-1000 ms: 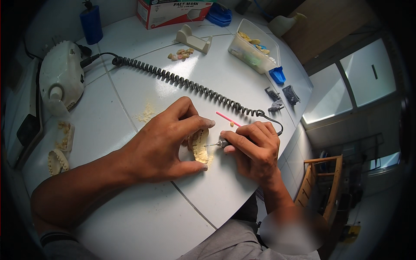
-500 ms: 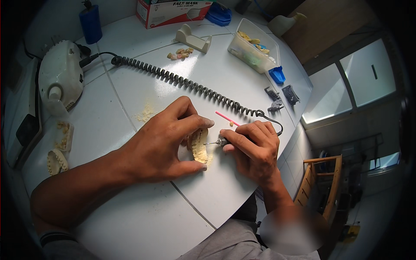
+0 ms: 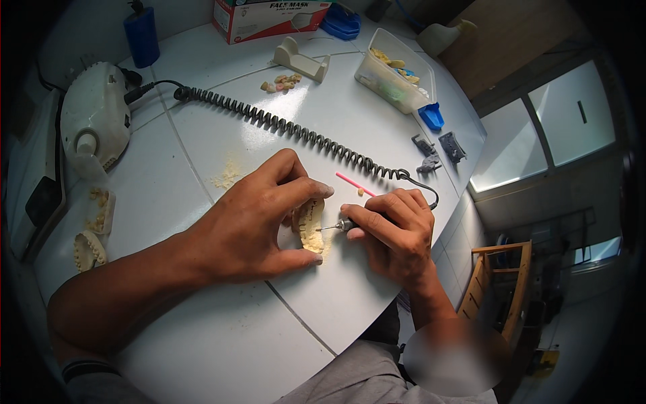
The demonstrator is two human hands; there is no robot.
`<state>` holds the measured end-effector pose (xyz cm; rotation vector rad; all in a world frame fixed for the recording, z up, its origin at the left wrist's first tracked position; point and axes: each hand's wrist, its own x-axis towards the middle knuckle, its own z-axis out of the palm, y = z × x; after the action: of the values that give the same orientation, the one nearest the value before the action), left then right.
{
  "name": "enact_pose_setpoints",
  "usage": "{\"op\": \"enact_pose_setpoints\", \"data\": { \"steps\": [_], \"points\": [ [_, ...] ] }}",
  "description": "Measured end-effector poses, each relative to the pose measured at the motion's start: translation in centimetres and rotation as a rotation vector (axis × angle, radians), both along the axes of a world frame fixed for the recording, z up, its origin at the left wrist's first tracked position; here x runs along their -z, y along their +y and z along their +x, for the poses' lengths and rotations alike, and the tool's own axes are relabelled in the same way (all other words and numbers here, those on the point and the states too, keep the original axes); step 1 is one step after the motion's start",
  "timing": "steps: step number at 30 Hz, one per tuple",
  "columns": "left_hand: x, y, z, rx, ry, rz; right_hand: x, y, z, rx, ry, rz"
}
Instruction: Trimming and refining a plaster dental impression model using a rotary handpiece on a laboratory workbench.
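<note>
My left hand (image 3: 259, 219) pinches a yellowish plaster dental cast (image 3: 311, 225) between thumb and fingers, holding it against the white table (image 3: 222, 337). My right hand (image 3: 397, 232) grips a rotary handpiece (image 3: 342, 225) like a pen. Its thin bur tip touches the right side of the cast. A black coiled cord (image 3: 296, 131) runs from the handpiece across the table to a white motor unit (image 3: 94, 118) at the far left.
A pink stick (image 3: 355, 184) lies just behind my right hand. Two more plaster casts (image 3: 91, 229) sit at the left edge. Yellow dust (image 3: 225, 177), a clear plastic box (image 3: 393, 77), a carton (image 3: 269, 17), a blue bottle (image 3: 142, 35) and small clips (image 3: 437, 151) stand further back.
</note>
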<state>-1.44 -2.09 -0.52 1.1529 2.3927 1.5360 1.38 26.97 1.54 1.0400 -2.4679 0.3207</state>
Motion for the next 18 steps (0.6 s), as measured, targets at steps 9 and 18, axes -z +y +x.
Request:
{"op": "enact_pose_setpoints", "data": {
  "steps": [9,18],
  "points": [
    [-0.01,0.0,0.0,0.003,0.001,0.007,0.05,0.04,0.14,0.043,0.01,-0.001],
    [-0.15,-0.03,0.06,0.005,-0.014,0.014,-0.2,0.12,0.22,-0.006,-0.016,-0.018]
  ]
}}
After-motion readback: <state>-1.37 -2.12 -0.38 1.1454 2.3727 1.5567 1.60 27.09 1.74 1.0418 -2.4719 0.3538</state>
